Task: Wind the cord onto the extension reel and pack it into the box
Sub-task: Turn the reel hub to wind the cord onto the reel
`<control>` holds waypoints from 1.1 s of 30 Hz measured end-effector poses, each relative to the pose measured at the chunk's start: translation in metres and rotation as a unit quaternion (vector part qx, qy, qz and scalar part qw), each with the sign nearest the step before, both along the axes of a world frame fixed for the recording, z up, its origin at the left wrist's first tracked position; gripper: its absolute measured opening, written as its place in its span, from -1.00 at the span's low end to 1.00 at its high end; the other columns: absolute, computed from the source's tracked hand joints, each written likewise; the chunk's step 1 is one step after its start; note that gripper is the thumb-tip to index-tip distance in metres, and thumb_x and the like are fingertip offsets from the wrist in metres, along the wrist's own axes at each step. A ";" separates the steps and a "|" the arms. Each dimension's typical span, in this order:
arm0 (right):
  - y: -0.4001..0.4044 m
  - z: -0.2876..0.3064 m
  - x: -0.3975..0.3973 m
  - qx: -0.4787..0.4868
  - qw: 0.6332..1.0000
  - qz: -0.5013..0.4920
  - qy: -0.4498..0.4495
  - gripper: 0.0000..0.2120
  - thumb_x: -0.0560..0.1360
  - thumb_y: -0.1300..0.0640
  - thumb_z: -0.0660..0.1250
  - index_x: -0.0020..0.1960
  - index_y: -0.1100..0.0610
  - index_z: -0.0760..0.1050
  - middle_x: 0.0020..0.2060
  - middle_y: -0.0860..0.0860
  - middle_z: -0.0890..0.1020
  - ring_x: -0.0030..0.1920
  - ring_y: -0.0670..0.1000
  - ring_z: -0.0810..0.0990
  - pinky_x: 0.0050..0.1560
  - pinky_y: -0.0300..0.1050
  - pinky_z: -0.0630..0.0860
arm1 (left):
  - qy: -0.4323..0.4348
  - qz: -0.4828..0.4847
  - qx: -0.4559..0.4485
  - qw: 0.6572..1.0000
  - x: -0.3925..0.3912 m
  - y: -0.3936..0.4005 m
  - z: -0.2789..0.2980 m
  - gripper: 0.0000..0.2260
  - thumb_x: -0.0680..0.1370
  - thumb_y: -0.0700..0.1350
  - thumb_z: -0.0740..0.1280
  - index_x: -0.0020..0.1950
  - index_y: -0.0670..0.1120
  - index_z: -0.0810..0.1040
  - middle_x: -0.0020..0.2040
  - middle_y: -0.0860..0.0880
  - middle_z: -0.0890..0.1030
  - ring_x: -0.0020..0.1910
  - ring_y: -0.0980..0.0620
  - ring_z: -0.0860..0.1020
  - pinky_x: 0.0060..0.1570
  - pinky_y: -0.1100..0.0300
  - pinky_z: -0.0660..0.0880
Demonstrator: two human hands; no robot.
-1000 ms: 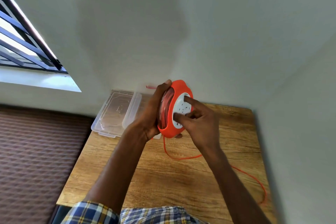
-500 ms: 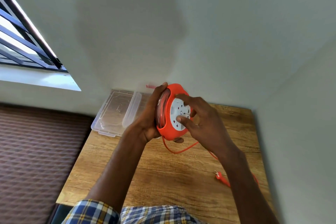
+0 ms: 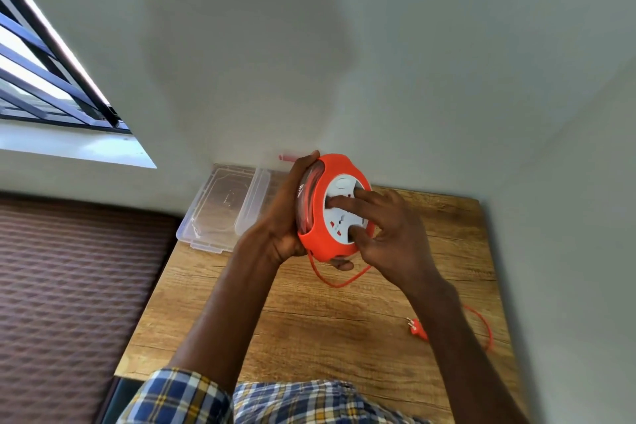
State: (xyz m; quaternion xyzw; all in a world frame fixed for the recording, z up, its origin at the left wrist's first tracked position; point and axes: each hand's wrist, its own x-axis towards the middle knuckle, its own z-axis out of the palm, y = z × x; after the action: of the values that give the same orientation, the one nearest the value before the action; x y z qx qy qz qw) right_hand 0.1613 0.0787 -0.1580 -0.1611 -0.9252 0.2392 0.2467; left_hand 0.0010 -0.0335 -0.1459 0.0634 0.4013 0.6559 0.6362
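Note:
My left hand point(image 3: 280, 217) grips the orange extension reel point(image 3: 315, 241) from behind and holds it upright above the table. The fingertips and thumb of my right hand point(image 3: 389, 234) press on the reel's white socket face point(image 3: 339, 217). Orange cord is wound inside the reel. A loose loop of cord point(image 3: 335, 283) hangs below it. The cord runs behind my right forearm to the table's right side, where the orange plug point(image 3: 417, 329) lies. The clear plastic box point(image 3: 253, 203) stands at the table's far left, partly hidden by my left hand.
A clear lid point(image 3: 213, 213) lies left of the box, over the wooden table's point(image 3: 309, 337) corner. A small red object point(image 3: 287, 158) shows by the wall behind the reel. Walls close the table in at the back and right; a brown patterned surface lies to the left.
My right hand has turned on the socket face, its fingers now stretched across it. The loose cord has shortened, and the plug has slid into view and closer on the table.

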 end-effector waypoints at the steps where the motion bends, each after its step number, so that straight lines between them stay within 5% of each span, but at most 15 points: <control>1: 0.000 -0.002 0.000 -0.004 1.000 -0.015 0.021 -0.40 0.45 0.04 0.47 0.44 -0.23 0.42 0.33 -0.07 0.64 0.22 0.09 0.63 0.08 0.11 0.66 | 0.015 0.010 -0.003 1.000 0.002 0.002 0.001 -0.38 0.54 0.42 0.29 0.29 -0.04 0.73 0.24 -0.18 0.70 0.18 -0.19 0.66 0.25 -0.17 0.57; 6: -0.019 -0.005 -0.006 -0.122 0.979 -0.131 0.093 -0.38 0.37 -0.16 0.51 0.42 -0.24 0.50 0.17 -0.12 0.72 0.08 -0.11 0.71 -0.09 -0.10 0.70 | 0.094 0.051 0.000 0.994 0.010 0.009 0.011 -0.44 0.60 0.37 0.29 0.26 -0.04 0.74 0.18 -0.20 0.73 0.12 -0.16 0.71 0.12 -0.07 0.66; 10: -0.031 0.010 -0.026 -0.435 0.866 -0.204 0.140 -0.39 0.32 -0.32 0.46 0.32 -0.13 0.59 0.10 -0.13 0.74 -0.05 -0.11 0.74 -0.19 -0.18 0.68 | 0.185 0.067 0.006 0.980 0.018 0.013 0.014 -0.46 0.60 0.39 0.25 0.30 0.04 0.71 0.24 -0.17 0.73 0.20 -0.17 0.71 0.08 0.00 0.68; 13: -0.027 0.020 -0.026 -0.561 0.802 -0.187 0.086 -0.56 0.41 -0.22 0.46 0.27 -0.15 0.60 0.00 -0.03 0.77 -0.25 -0.17 0.66 -0.43 -0.33 0.43 | 0.210 0.063 0.019 0.975 0.018 0.010 0.011 -0.54 0.58 0.40 0.24 0.24 0.16 0.72 0.24 -0.11 0.74 0.24 -0.13 0.70 0.11 0.00 0.67; 16: -0.023 0.021 -0.020 -0.493 0.860 -0.130 0.031 -0.57 0.57 -0.22 0.38 0.40 -0.17 0.51 0.10 0.02 0.75 -0.40 -0.24 0.54 -0.44 -0.34 0.40 | 0.214 0.064 0.013 0.975 0.014 0.007 0.010 -0.52 0.53 0.43 0.28 0.23 0.17 0.71 0.23 -0.10 0.74 0.24 -0.13 0.71 0.13 -0.03 0.68; 19: -0.018 0.017 -0.014 -0.368 0.926 -0.079 0.024 -0.48 0.59 -0.16 0.36 0.52 -0.10 0.43 0.08 0.05 0.76 -0.36 -0.26 0.61 -0.37 -0.34 0.53 | 0.119 0.079 0.023 0.989 0.009 0.004 0.007 -0.36 0.54 0.45 0.27 0.35 -0.01 0.69 0.28 -0.19 0.71 0.22 -0.19 0.69 0.23 -0.16 0.62; 23: -0.023 0.011 -0.007 -0.336 0.932 -0.103 0.082 -0.53 0.54 -0.09 0.46 0.43 -0.10 0.53 -0.11 -0.01 0.78 -0.17 -0.15 0.75 -0.31 -0.13 0.70 | 0.006 0.045 0.058 0.997 0.006 0.002 0.001 -0.31 0.55 0.47 0.26 0.37 -0.04 0.68 0.31 -0.18 0.67 0.23 -0.21 0.66 0.32 -0.22 0.51; 27: -0.018 0.013 -0.003 -0.129 0.980 -0.111 0.102 -0.65 0.53 -0.13 0.45 0.29 -0.08 0.63 0.06 -0.07 0.72 0.00 -0.10 0.71 -0.16 -0.07 0.72 | -0.032 0.010 0.078 0.996 0.007 0.002 0.001 -0.24 0.53 0.48 0.30 0.47 -0.06 0.59 0.38 -0.20 0.62 0.32 -0.25 0.60 0.37 -0.26 0.47; 30: -0.005 0.018 -0.003 -0.141 0.990 -0.024 0.014 -0.63 0.57 0.01 0.46 0.35 -0.20 0.57 0.30 -0.10 0.51 0.32 -0.04 0.53 0.12 -0.02 0.69 | -0.026 -0.006 0.071 0.997 0.007 0.000 0.002 -0.28 0.53 0.47 0.31 0.44 -0.05 0.62 0.32 -0.18 0.65 0.27 -0.24 0.62 0.35 -0.27 0.46; 33: 0.004 0.020 0.002 -0.100 0.992 0.020 -0.076 -0.43 0.55 0.02 0.48 0.45 -0.37 0.38 0.35 -0.16 0.43 0.40 -0.07 0.41 0.19 -0.11 0.59 | -0.036 -0.005 0.057 0.998 0.004 -0.002 0.000 -0.24 0.52 0.47 0.33 0.51 -0.05 0.56 0.40 -0.20 0.58 0.37 -0.28 0.52 0.45 -0.32 0.35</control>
State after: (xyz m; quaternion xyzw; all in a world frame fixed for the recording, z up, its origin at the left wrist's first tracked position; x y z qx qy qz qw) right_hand 0.1636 0.0831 -0.1380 -0.1837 -0.9159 0.3221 0.1537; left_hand 0.0051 -0.0356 -0.1456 0.0779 0.3402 0.6761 0.6489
